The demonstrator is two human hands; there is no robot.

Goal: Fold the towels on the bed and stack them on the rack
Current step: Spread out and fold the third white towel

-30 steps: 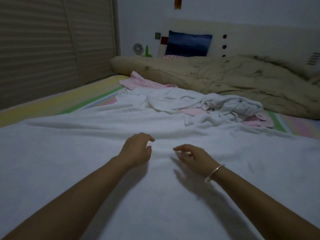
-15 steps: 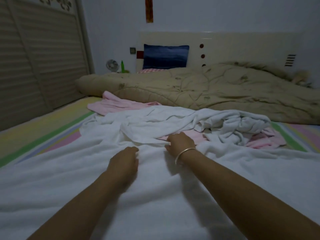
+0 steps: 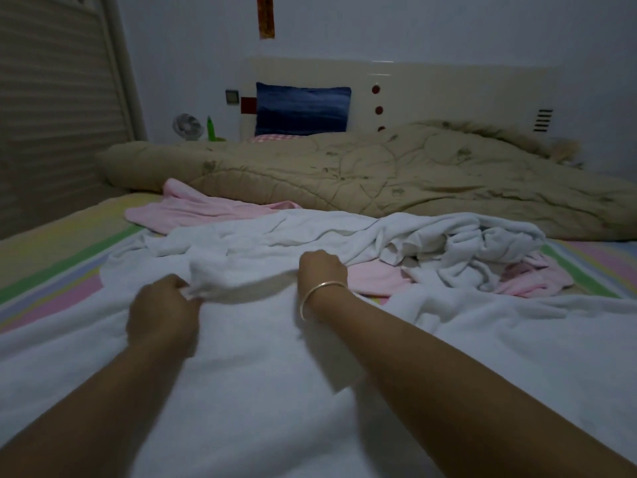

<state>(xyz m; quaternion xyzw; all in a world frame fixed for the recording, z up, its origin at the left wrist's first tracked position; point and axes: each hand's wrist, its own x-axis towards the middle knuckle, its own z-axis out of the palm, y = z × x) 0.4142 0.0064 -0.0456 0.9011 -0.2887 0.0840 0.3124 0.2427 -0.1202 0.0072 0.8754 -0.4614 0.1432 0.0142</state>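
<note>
- On the bed, nearest the camera, a large white towel (image 3: pixel 275 391) lies spread flat over the striped sheet (image 3: pixel 51 257).
- The towel's far edge is raised off the bed in a short span between the two hands, with a shadow under it.
- The left hand (image 3: pixel 162 312) grips that edge, a bunch of cloth pinched in its curled fingers.
- The right hand (image 3: pixel 322 274) holds the same edge further right. Its fingers curl down into the cloth and are mostly hidden behind the back of the hand.
- A thin metal bracelet (image 3: pixel 320 291) sits on the right wrist.
- Just beyond the hands a crumpled white towel (image 3: pixel 465 250) lies in a heap, touching the spread one.
- A pink towel (image 3: pixel 206 210) shows from under the heap at the far left, and more pink cloth shows at the right.
- Behind these a tan quilt (image 3: pixel 379 174) is bunched across the bed.
- A blue pillow (image 3: pixel 303 110) leans against the pale headboard (image 3: pixel 448 88).
- To the left of the pillow stand a small fan (image 3: pixel 188 125) and a green bottle (image 3: pixel 211 127).
- A slatted wardrobe door (image 3: pixel 51 98) fills the left side.
</note>
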